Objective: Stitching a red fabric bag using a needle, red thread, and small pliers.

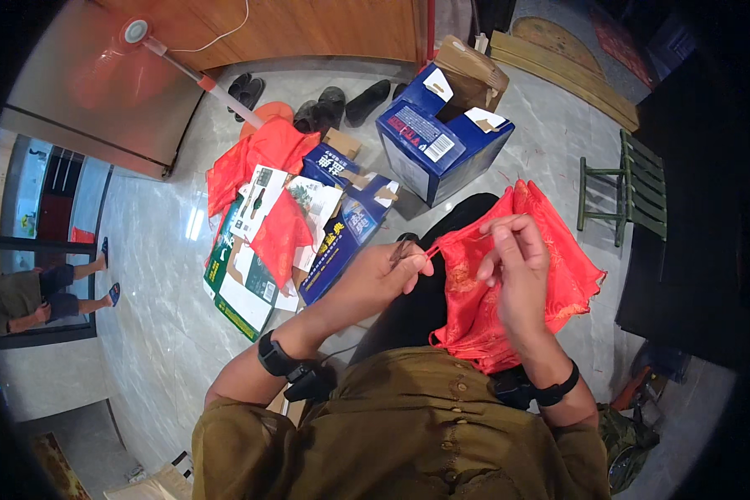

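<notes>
A red patterned satin cloth [558, 267] with a gathered upper edge lies over my lap. My left hand [392, 279] is closed at its left corner, pinching a thin red cord [430, 252] between thumb and fingers. Something small and dark brown shows by those fingertips, too indistinct to name. Over the cloth is my right hand [521, 267], its fingers bent, with a gap between thumb and index finger. No object shows clearly in it.
More red cloth [279, 237] lies on flattened cartons [250, 308] at left. An open blue box [442, 142] stands ahead. Shoes [329, 104] and a fan [137, 37] are farther back. A green folding stool [633, 187] stands right; another person's legs [83, 287] show far left.
</notes>
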A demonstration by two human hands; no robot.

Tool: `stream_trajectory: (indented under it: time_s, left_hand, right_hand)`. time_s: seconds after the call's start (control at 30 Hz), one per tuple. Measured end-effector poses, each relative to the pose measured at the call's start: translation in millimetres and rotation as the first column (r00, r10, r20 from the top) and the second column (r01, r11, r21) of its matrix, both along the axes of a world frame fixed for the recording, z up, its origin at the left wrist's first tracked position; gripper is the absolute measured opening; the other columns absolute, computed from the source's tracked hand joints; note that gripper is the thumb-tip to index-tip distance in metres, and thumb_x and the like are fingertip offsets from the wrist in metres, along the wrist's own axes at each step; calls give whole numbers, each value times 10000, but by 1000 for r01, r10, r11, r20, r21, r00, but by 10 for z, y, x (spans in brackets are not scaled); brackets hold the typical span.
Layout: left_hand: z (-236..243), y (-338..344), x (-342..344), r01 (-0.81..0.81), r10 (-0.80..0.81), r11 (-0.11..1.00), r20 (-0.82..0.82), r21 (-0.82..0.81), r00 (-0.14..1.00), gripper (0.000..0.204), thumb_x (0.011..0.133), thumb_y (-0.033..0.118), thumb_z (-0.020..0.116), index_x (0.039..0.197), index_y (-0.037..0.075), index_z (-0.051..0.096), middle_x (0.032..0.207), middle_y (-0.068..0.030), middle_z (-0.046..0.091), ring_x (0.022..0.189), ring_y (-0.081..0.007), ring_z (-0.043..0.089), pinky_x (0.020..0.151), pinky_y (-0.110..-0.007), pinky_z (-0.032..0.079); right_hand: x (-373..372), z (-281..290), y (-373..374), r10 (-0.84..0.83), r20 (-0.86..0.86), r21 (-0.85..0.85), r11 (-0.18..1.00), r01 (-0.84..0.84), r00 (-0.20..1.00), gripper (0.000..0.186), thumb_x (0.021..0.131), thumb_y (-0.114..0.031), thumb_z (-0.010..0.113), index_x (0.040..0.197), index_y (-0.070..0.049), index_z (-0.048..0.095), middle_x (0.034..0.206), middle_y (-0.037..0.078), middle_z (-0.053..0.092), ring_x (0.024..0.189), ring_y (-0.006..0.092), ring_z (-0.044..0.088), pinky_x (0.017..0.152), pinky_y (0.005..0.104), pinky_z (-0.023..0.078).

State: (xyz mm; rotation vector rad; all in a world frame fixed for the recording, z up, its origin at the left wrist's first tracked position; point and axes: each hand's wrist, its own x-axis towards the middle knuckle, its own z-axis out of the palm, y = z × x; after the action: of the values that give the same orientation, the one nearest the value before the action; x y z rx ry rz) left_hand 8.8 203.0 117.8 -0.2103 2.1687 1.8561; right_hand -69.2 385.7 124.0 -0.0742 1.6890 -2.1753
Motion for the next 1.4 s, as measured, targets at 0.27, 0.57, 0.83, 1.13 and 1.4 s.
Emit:
stream_trajectory:
  time_s: [0.27,0.57,0.83,1.13,1.4]
  left_hand:
    - [51,-40,17,-25,27,995,27,-97,999,283,956,250,449,885,28,611,602,-3,505,584,-77,471,557,-258,386]
    - [55,-47,51,-36,38,993,20,-116,999,280,955,244,460,891,18,614,588,-6,512,559,-80,478,536,-256,387]
    - [77,-9,68,-45,32,982,-72,-184,997,240,942,208,486,925,10,622,583,-24,528,547,-87,489,536,-261,405]
    - [92,130,12,-33,35,999,-64,32,997,234,949,212,490,983,21,621,644,20,530,592,-53,468,547,-235,385]
    - [141,138,-108,-106,101,985,42,135,994,188,942,208,511,975,53,614,646,37,507,554,-32,433,497,-193,341]
  right_hand:
    - [-154,70,86,582,-702,670,734,107,411,113,742,-50,617,851,-74,633,760,70,534,715,232,596,555,343,499]
    - [-168,70,27,655,-685,713,692,112,319,120,714,-71,595,823,-75,645,730,56,506,708,229,580,545,348,491]
    - [-163,138,-24,756,-578,809,580,95,308,116,707,-70,582,817,-57,615,743,75,503,724,250,585,574,359,492]
    - [-269,-105,-20,582,-219,310,802,-510,783,181,812,-8,616,993,-18,604,826,48,589,660,111,567,555,251,453]
    - [-746,416,-45,398,-133,142,914,-380,908,119,901,-213,565,888,-96,555,683,-42,554,549,30,515,484,160,360]
